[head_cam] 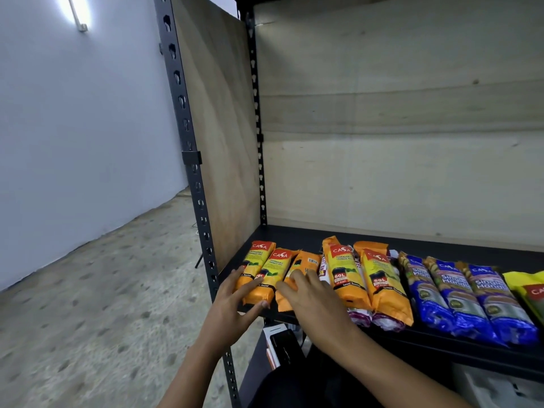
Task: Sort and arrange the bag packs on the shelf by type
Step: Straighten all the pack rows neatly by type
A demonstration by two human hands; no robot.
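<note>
Orange garbage-bag packs lie side by side on the black shelf (297,237). Three sit at the left end: the leftmost orange pack (256,262), a second orange pack (272,270) and a third orange pack (306,260) lying back side up. My left hand (235,301) rests with spread fingers against the front ends of the two left packs. My right hand (309,295) lies flat on the third pack. Two more orange packs (365,278) lie on top of purple-white packs (382,320). Three blue packs (459,295) follow to the right, then a yellow-green pack (530,287) at the frame edge.
A black slotted upright (188,136) stands at the shelf's left front corner. Wooden panels (397,142) close the shelf's side and back. A lower shelf holds white and dark items (279,343). Concrete floor (88,304) and a white wall lie to the left.
</note>
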